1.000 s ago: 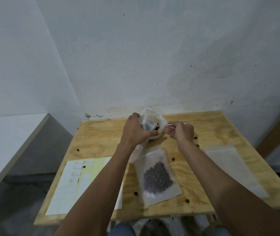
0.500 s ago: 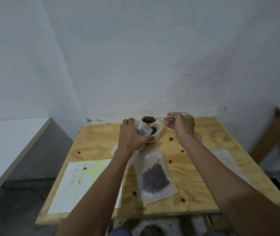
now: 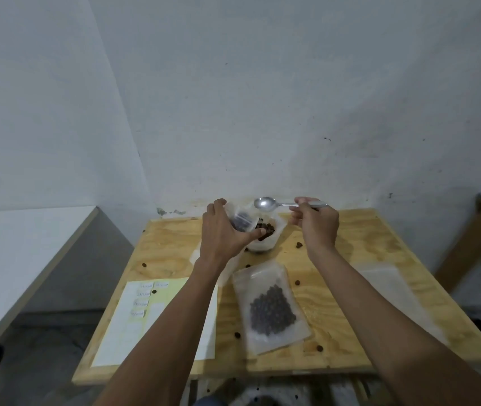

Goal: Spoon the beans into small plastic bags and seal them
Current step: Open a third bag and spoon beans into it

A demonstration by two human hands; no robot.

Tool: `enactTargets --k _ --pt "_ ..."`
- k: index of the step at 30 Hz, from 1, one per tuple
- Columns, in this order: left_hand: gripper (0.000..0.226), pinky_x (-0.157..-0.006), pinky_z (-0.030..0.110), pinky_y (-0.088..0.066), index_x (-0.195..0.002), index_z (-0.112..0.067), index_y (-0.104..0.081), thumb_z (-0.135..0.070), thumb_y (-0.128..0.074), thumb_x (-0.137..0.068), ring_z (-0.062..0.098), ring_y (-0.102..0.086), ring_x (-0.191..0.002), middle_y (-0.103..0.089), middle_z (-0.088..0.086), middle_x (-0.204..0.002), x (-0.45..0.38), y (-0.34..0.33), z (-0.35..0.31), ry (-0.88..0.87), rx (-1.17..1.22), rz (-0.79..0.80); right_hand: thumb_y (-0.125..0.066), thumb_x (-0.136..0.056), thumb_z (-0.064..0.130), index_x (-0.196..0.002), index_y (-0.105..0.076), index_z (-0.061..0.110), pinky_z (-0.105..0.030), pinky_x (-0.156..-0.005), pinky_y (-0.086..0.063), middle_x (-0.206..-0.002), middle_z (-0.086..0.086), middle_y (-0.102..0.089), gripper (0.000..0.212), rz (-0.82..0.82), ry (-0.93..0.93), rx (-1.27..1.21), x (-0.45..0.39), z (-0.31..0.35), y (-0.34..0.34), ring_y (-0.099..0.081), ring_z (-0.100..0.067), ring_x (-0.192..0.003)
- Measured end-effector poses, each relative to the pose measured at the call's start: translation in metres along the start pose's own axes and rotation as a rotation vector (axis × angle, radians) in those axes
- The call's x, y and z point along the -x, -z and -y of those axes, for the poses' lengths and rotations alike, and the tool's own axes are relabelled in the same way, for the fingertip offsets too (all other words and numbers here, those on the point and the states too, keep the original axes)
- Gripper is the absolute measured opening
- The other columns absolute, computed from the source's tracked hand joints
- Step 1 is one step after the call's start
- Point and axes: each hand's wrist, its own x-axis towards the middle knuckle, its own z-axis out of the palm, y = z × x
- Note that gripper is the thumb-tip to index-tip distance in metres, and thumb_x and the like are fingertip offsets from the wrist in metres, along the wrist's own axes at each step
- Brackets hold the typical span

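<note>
- Both bare forearms enter from the bottom edge, which cuts them off above the elbows.
- The pale plywood bench [image 3: 335, 317] carries everything; its near left corner holds a white and yellow paper sheet [image 3: 133, 326] with small handwritten labels, too blurred to read. The left forearm hides the sheet's right part.
- Near the middle lies a flat clear plastic bag of dark beans [image 3: 271, 309], its mouth pointing away; whether it is sealed cannot be told.
- Loose dark beans [image 3: 298, 282] are scattered singly over the wood.
- To the right an empty clear plastic bag [image 3: 385, 291] lies flat, faint against the bench and partly hidden by the right forearm.
- The left hand [image 3: 221, 232] grips a small clear plastic bag [image 3: 240, 219] upright, fingers curled round it and thumb across the front; dark beans show dimly inside, and its lower part is hidden by the hand.
- Just behind it sits a white plastic tub of dark beans [image 3: 265, 235], half hidden by that hand.
- The right hand [image 3: 316, 227] pinches the handle of a shiny metal spoon [image 3: 265, 204] between thumb and fingers; the bowl looks empty and hangs above the tub, beside the held bag's mouth.
</note>
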Motion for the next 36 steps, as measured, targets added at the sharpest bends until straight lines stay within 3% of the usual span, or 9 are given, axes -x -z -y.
enactTargets --k 5,10,13,18,23,25,28,31,36 --pt "0.115 -0.094 0.035 -0.049 -0.141 -0.011 -0.035 -0.071 -0.085 -0.056 0.02 -0.048 -0.118 -0.045 -0.002 -0.124 0.004 0.004 0.002 -0.014 0.13 -0.035 -0.069 -0.094 0.011 -0.1 -0.075 0.0 -0.034 -0.069 -0.062 -0.081 -0.009 -0.075 0.014 0.022 -0.286 0.21 -0.001 -0.032 -0.008 -0.071 -0.018 -0.065" --pt "0.109 -0.089 0.042 -0.052 -0.138 -0.019 -0.031 -0.066 -0.088 -0.058 0.02 -0.049 -0.111 -0.042 -0.001 -0.118 0.006 0.001 0.003 -0.061 0.179 -0.075 -0.078 -0.085 0.037 -0.144 -0.045 0.019 -0.046 -0.096 -0.044 -0.146 -0.012 -0.046 0.069 -0.062 -0.138 0.68 0.007 -0.02 -0.017 -0.042 -0.035 -0.133" --pt "0.109 -0.09 0.043 -0.051 -0.138 -0.018 -0.031 -0.064 -0.089 -0.058 0.021 -0.049 -0.112 -0.043 -0.001 -0.119 0.004 0.001 -0.003 -0.055 0.206 -0.09 -0.071 -0.09 0.04 -0.11 -0.063 0.021 -0.044 -0.092 -0.051 -0.116 -0.002 -0.064 0.028 0.013 0.241 0.413 0.011 0.006 -0.016 -0.057 -0.023 -0.112" --pt "0.113 -0.087 0.044 -0.054 -0.14 -0.019 -0.028 -0.071 -0.081 -0.055 0.022 -0.054 -0.109 -0.048 0.004 -0.119 0.002 0.003 -0.02 -0.013 0.288 -0.109 -0.08 -0.088 0.026 -0.082 -0.067 0.013 -0.029 -0.064 -0.059 -0.076 -0.005 -0.076 0.02 0.665 0.173 0.378 0.018 0.053 -0.019 -0.072 -0.017 -0.068" --pt "0.108 -0.089 0.044 -0.053 -0.141 -0.031 -0.017 -0.062 -0.087 -0.065 0.02 -0.061 -0.1 -0.057 -0.008 -0.101 0.009 0.013 -0.036 -0.086 0.378 -0.105 -0.077 -0.084 0.003 -0.079 -0.065 0.015 -0.021 -0.054 -0.052 -0.075 -0.003 -0.074 0.018 0.482 0.298 0.38 0.024 0.062 -0.023 -0.071 -0.016 -0.068" --pt "0.081 -0.085 0.038 -0.051 -0.138 -0.027 -0.019 -0.034 -0.079 -0.084 0.016 -0.057 -0.101 -0.05 -0.016 -0.107 0.015 0.021 -0.044 -0.137 0.426 -0.13 -0.077 -0.085 0.004 -0.076 -0.065 0.021 -0.024 -0.062 -0.055 -0.075 0.001 -0.072 0.023 0.381 0.377 0.376 0.022 0.063 -0.022 -0.071 -0.012 -0.071" --pt "0.041 -0.065 0.026 -0.047 -0.126 -0.022 -0.033 -0.005 -0.054 -0.096 0.01 -0.057 -0.076 -0.054 0.004 -0.106 0.015 0.033 -0.058 -0.139 0.514 -0.185 -0.074 -0.088 0.003 -0.074 -0.065 0.026 -0.029 -0.068 -0.057 -0.075 0.003 -0.071 0.028 0.281 0.428 0.328 0.024 0.065 -0.018 -0.069 -0.011 -0.072" --pt "0.025 -0.05 0.023 -0.038 -0.111 -0.016 -0.048 0.003 -0.051 -0.095 0.012 -0.047 -0.055 -0.057 0.009 -0.087 0.01 0.039 -0.066 -0.146 0.549 -0.211 -0.068 -0.09 0.0 -0.079 -0.07 0.024 -0.021 -0.065 -0.049 -0.075 0.005 -0.069 0.027 0.313 0.426 0.311 0.026 0.071 -0.013 -0.062 -0.002 -0.067" --pt "0.022 -0.063 0.038 -0.05 -0.092 -0.019 -0.063 0.002 -0.057 -0.091 0.024 -0.063 -0.074 -0.066 0.004 -0.087 0.006 0.04 -0.07 -0.089 0.628 -0.211 -0.072 -0.089 0.005 -0.088 -0.077 0.022 -0.023 -0.07 -0.051 -0.083 0.004 -0.071 0.017 0.451 0.404 0.346 0.029 0.075 -0.009 -0.065 -0.013 -0.079"
